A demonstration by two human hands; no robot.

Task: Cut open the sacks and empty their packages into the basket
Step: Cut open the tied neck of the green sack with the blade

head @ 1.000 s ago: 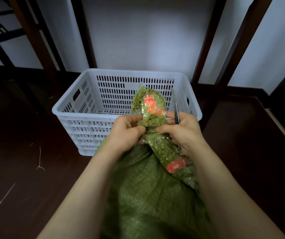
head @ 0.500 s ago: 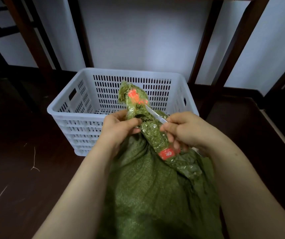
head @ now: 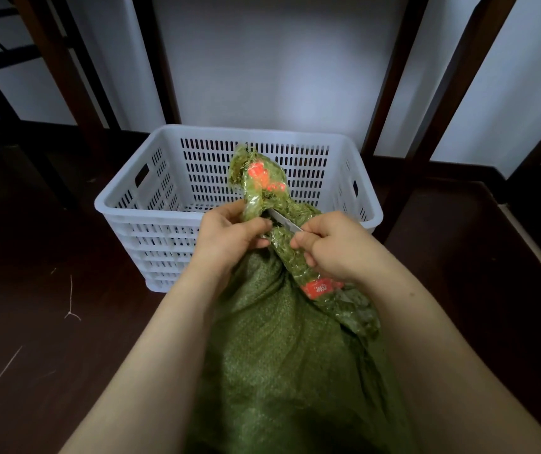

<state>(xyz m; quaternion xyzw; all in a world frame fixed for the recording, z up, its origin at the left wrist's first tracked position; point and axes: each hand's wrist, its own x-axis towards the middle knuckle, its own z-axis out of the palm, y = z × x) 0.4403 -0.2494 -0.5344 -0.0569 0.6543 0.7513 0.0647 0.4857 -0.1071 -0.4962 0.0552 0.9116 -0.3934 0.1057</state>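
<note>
Room: dark wooden floor (head: pixel 33 371), pale wall (head: pixel 262 60) behind, dark wooden posts (head: pixel 393 77) standing against it. White slotted basket (head: pixel 249 134) on the floor, just ahead of the hands.

Change, against one second ago: blade (head: pixel 284 221) then upright beside the right hand, both hands bunched together on the bundle. Half a second ago, tilted across toward the left. Now laid nearly flat between the hands, tip at the pinched neck under the left thumb. Hands drawn slightly apart, blade bridging the gap.

Left hand (head: pixel 229 237): curled round the twisted neck of a clear package (head: pixel 259 178), green filling and red label showing, top held up in front of the basket's far wall.

Right hand (head: pixel 334 250): fingers closed on the blade handle, knuckles against a lower package (head: pixel 321 288) with its own red label, lying over the sack mouth. Separate from the first or one wrapping with it: cannot tell.

Sack (head: pixel 279 371): green woven, slumped on the floor between the forearms, mouth up at the hands. Touching the basket's near wall or just short of it: cannot tell.

Judged meaning: cut in hand, not finished. Any wrapping already parted: too small to tell. Packages at the sack mouth, none seen in the basket, so emptying yet to come. Risk: edge close to the left thumb.

Surface, further: loose pale strands (head: pixel 72 306) on the floor at left.
</note>
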